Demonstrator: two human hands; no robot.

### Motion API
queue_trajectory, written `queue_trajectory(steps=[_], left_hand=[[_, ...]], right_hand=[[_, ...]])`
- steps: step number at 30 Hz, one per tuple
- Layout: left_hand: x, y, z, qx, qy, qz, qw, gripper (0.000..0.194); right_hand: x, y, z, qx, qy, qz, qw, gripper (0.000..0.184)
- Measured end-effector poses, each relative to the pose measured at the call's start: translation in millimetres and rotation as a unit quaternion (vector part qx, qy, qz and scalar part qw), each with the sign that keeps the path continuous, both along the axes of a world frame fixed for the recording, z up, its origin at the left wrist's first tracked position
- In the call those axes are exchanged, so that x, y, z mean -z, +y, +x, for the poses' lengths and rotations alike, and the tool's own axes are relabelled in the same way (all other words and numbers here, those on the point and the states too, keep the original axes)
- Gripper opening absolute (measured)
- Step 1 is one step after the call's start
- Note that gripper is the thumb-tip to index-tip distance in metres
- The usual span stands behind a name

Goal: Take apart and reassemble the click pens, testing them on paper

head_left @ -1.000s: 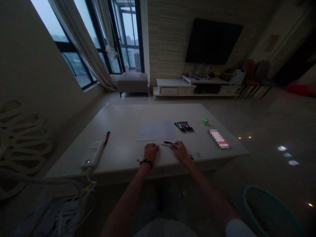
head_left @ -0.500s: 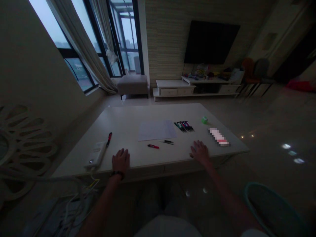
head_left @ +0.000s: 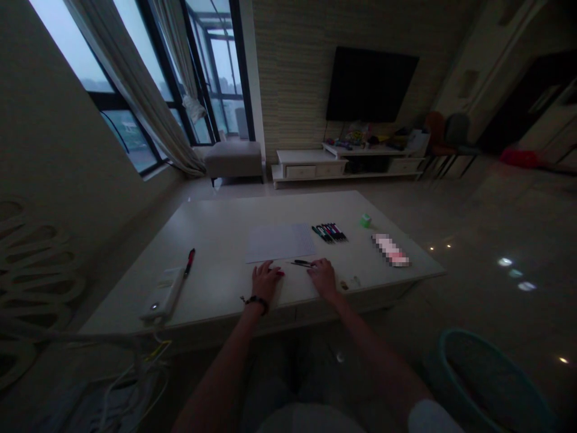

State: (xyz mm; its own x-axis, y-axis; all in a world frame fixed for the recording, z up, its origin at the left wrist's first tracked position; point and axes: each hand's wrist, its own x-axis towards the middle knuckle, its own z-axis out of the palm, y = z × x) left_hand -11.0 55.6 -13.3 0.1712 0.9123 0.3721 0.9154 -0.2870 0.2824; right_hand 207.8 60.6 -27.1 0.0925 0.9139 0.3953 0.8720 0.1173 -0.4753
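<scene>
My left hand (head_left: pixel 265 281) is curled over a short red-and-black pen piece (head_left: pixel 280 273) on the white table. Only the red end shows past my fingers. Close to its right, my right hand (head_left: pixel 323 278) has its fingers drawn together at the right ends of a black pen part (head_left: pixel 303 263) and a thin dark stick like a refill (head_left: pixel 299 265). Which of these the fingers grip is hidden. Just beyond both hands lies a white sheet of paper (head_left: pixel 280 242). Small brownish bits (head_left: pixel 344 285) rest right of my right wrist.
A row of several pens (head_left: pixel 330 233) lies right of the paper. Farther right are a green cube-like item (head_left: pixel 365 221) and a blurred-out phone-shaped object (head_left: pixel 391 250). On the left sit a red-and-black pen (head_left: pixel 190 263) and a white power strip (head_left: pixel 162 294). A teal-rimmed basket (head_left: pixel 444 343) stands on the floor.
My left hand has moved right onto the red-and-black pen piece. My right hand has moved left and forward to the black pen part, uncovering the small bits. The view has shifted slightly.
</scene>
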Motion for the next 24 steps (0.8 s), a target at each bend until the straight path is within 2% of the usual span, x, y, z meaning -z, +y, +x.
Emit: queue_trajectory(steps=[2, 5, 8, 14, 16, 19, 21, 24], left_hand=[[1.8, 2, 2, -0.003, -0.018, -0.009, 1.000, 0.013], [3.5, 1, 1, 0.016, -0.036, -0.009, 0.999, 0.011], [4.0, 1, 1, 0.046, -0.056, -0.003, 0.997, 0.013], [4.8, 0, -1, 0.035, -0.122, 0.029, 0.992, 0.022], [3.9, -2, -2, 0.038, -0.116, 0.038, 0.992, 0.024], [1.6, -5, -2, 0.032, -0.110, 0.040, 0.993, 0.023], [0.8, -5, -1, 0.030, -0.113, 0.037, 0.992, 0.022], [1.6, -5, -1, 0.033, -0.119, 0.033, 0.992, 0.022]], right_hand=[[2.7, 6, -4, 0.004, 0.008, -0.003, 1.000, 0.014], [5.6, 11, -3, 0.003, 0.013, -0.006, 1.000, 0.011], [4.9, 15, -1, 0.001, 0.011, -0.017, 1.000, 0.011], [1.0, 13, -6, -0.023, 0.022, -0.016, 0.999, 0.008], [-1.0, 8, -9, -0.053, 0.072, -0.012, 0.996, 0.010], [-8.1, -5, -12, -0.132, 0.152, 0.008, 0.980, 0.018], [-15.3, -12, -13, -0.172, 0.168, 0.032, 0.970, 0.021], [-26.1, -18, -14, -0.196, 0.157, 0.056, 0.966, 0.021]])
